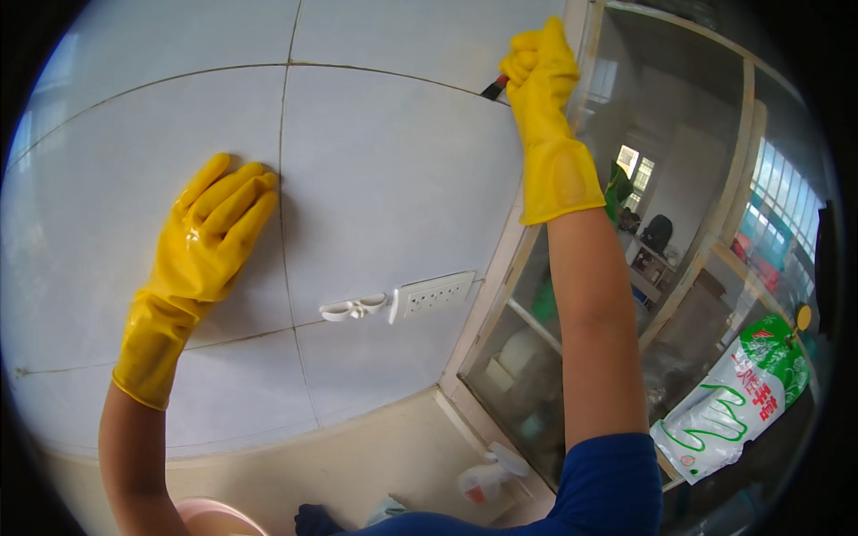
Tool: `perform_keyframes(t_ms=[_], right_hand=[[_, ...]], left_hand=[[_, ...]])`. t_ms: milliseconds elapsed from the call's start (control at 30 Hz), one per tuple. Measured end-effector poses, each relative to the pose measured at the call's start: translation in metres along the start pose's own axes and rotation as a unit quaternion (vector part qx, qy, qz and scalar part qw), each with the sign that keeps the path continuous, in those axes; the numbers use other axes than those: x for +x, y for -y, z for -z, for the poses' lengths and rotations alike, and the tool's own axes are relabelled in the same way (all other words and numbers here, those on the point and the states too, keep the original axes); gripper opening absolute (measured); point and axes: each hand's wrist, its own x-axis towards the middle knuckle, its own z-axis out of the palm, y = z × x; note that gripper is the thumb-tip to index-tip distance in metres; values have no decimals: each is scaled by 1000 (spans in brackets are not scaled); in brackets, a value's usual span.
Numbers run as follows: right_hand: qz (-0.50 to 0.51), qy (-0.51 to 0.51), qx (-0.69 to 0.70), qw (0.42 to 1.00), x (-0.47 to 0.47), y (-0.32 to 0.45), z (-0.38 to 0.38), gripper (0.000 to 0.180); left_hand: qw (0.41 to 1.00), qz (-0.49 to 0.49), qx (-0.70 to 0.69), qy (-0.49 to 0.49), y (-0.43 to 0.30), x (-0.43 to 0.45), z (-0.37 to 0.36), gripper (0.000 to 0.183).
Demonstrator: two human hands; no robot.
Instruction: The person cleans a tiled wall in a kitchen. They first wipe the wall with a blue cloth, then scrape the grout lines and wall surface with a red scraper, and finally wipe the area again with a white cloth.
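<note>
My left hand [211, 231], in a yellow rubber glove, lies against the pale wall tiles [395, 167] just left of a vertical grout line, fingers slightly spread and holding nothing. Higher up at the right, my right hand [539, 67], gloved likewise, is closed around a small tool [495, 87] with a black end and a bit of red. The tool's dark end touches the horizontal grout line near the tiles' right edge; the glove hides the rest, and its exact kind cannot be told.
A white multi-socket outlet [432, 297] and a white plastic holder [354, 307] are fixed to the wall. Beside the tiles stands a framed glass panel [670, 127], with a green-and-white glove packet [737, 402] hanging at its right. Below are a spray bottle [477, 481] and a pink basin [218, 514].
</note>
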Motion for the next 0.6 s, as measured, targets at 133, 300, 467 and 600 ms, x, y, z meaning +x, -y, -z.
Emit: perform_keyframes(t_ms=[133,300,467,600], right_hand=[[21,53,-4,998,-1,1,1,50],[11,-13,-20,1000,-1,-14,-7,49],[-101,-14,74,992,1,1,0,42],[-148,-48,100,983,-20,-6,2,37]], left_hand=[[1000,2,-11,9,0,2,0,36],[1000,-5,-1,-6,-2,1,-1,37],[999,-7,16,-37,-4,7,-2,30],[1000,-3,4,-19,-3,7,-1,33]])
